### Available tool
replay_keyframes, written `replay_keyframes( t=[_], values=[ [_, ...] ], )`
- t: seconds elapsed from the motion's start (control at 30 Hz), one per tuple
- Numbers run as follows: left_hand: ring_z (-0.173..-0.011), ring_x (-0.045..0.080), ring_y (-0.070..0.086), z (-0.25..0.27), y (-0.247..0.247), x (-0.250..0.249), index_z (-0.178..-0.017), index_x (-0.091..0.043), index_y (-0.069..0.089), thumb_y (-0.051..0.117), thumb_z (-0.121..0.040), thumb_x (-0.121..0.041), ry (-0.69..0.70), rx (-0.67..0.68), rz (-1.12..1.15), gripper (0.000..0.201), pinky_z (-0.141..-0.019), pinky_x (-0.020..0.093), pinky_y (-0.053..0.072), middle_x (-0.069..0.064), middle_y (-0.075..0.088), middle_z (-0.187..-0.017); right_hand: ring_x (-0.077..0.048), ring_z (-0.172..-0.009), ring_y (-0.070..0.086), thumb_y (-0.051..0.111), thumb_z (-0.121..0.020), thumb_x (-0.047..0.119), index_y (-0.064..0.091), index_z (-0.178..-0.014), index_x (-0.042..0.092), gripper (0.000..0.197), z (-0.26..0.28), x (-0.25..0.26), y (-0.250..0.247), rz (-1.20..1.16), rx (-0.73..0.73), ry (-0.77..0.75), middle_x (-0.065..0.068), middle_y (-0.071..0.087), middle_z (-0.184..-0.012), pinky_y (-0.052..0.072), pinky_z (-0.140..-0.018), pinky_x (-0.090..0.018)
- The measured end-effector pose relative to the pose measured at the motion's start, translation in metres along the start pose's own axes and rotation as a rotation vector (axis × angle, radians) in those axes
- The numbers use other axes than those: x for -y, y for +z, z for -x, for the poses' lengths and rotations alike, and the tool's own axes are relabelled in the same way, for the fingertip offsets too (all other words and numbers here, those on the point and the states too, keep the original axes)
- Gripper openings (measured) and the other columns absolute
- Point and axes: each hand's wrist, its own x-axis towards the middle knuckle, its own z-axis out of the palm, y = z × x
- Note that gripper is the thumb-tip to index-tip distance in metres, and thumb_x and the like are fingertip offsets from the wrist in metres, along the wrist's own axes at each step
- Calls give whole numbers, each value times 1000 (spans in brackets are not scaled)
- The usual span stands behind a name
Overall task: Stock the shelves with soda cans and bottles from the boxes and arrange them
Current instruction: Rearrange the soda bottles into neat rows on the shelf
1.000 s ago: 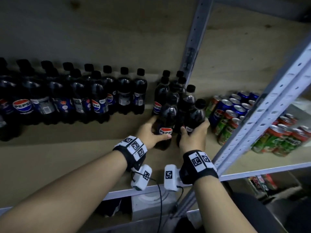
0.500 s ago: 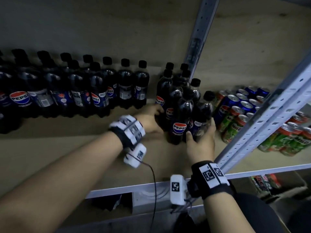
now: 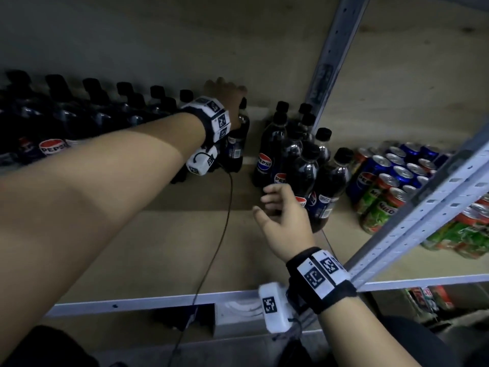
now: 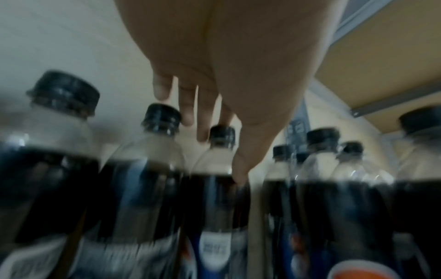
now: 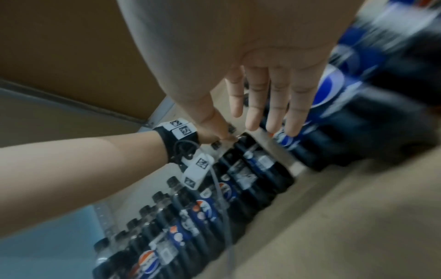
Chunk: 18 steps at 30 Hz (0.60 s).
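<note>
A long row of Pepsi bottles with black caps stands along the back of the wooden shelf. My left hand reaches over the neck of the row's right end bottle. In the left wrist view its thumb lies on that bottle's shoulder, and the fingers point straight behind the caps. A loose cluster of Pepsi bottles stands to the right. My right hand is at the cluster's front left, holding nothing, its fingers straight. Whether they touch a bottle is unclear.
Blue Pepsi cans and green Milo cans are packed right of the cluster. A grey front upright slants across them, and a back upright rises behind the cluster. A cable hangs from my left wrist across the bare board.
My left hand left the foot of the cluster and went back and up to the row's end bottle. My right hand let go of the cluster's front bottles and opened.
</note>
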Motion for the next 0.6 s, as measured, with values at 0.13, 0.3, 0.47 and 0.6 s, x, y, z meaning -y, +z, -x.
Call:
replay_keyframes(
  t=[0.13, 0.3, 0.47, 0.6],
  values=[
    [-121, 41, 43, 37, -23, 18, -129, -12, 50, 64, -75, -55, -223, -276, -46, 70, -99, 53, 33, 18, 52, -128, -11, -105, 58, 72, -87, 11, 48, -128, 20, 49, -46, 19, 43, -49, 21, -21, 2, 60, -117, 50, -89, -21],
    [-113, 43, 51, 113, 1, 68, -128, -7, 54, 55, -73, -49, -429, -478, 55, 69, -92, 48, 41, 22, 53, -126, -29, -131, 46, 68, -87, 6, 33, -147, 5, 70, -118, 37, 108, -130, -85, 118, -15, 43, -145, 32, -105, -18],
    [-113, 44, 58, 134, 51, 77, -140, -6, 50, 68, -76, -55, -400, -304, 295, 82, -88, 48, 55, 25, 50, -134, -34, -125, 54, 63, -91, 19, 36, -149, 2, 66, -194, 25, 134, -10, -87, 357, -18, 46, -147, 46, -97, -37],
    [-107, 42, 62, 126, 64, 70, -141, -13, 48, 76, -77, -56, -522, -286, 305, 82, -81, 45, 56, 18, 43, -143, -31, -129, 55, 59, -98, 23, 31, -156, 9, 66, -222, 0, 135, -3, -45, 427, -14, 50, -148, 48, -93, -34]
  ],
)
